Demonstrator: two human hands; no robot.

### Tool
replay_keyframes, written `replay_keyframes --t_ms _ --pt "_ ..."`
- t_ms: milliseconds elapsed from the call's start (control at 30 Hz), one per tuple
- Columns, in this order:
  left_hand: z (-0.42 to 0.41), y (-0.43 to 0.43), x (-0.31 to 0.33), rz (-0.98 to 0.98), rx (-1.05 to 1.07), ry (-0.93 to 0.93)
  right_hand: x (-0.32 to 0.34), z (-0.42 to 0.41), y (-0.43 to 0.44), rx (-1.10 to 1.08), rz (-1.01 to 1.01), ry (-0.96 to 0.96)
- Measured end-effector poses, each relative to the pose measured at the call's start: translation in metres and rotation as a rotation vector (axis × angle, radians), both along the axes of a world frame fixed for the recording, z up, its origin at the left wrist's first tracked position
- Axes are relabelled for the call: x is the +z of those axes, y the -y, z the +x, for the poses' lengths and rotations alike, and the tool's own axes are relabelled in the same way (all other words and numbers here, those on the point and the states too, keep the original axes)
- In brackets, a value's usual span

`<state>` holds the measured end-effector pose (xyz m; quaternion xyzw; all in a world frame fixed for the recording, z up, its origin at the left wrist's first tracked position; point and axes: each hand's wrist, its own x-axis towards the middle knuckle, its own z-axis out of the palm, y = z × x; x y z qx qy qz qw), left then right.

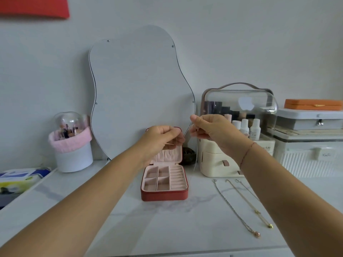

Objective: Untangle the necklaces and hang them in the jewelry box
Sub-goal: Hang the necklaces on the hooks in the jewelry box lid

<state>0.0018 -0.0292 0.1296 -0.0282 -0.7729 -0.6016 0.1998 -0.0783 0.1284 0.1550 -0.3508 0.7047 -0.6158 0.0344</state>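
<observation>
Thin chain (195,154) held in the air above the open jewelry box (164,182), each grip pinching an end: left hand (161,135), right hand (206,129). Not yet hung. At 3 o'clock, two necklaces (241,204) lie separated on the tabletop (130,229), apparently waiting.

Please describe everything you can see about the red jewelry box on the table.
The jewelry box is small and square, red outside, looks like leather, with pale pink lining. It stands open on the white marbled table before the mirror, lid upright. The base has four square compartments on the left and ring rolls on the right, all empty. The lid has a gathered pocket. The left hand partly hides the lid.
</observation>
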Motion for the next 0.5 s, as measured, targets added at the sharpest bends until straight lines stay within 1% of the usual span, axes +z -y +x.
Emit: replay_keyframes --t_ms 100,167,200,300,367,433,500 --pt "-0.001 0.000 0.005 0.005 -0.001 0.031 -0.003 0.003 0.005 0.194 -0.136 0.315" --pt "-0.001 -0.001 0.008 0.037 -0.004 0.046 -0.007 0.003 0.010 0.216 -0.207 0.495" --pt "-0.001 0.000 0.010 0.076 -0.007 0.058 -0.009 0.002 0.011 0.207 -0.198 0.539" --pt "0.003 0.006 0.014 0.236 -0.036 0.131 -0.013 0.000 0.013 0.203 -0.125 0.533" --pt "0.008 0.013 0.015 0.296 -0.073 0.190 -0.011 -0.001 0.014 0.208 -0.112 0.498" --pt "0.011 0.019 0.015 0.279 -0.098 0.228 -0.007 -0.001 0.016 0.227 -0.089 0.425" --pt "0.015 0.023 0.016 0.216 -0.093 0.235 -0.003 0.000 0.018 0.257 -0.045 0.344"
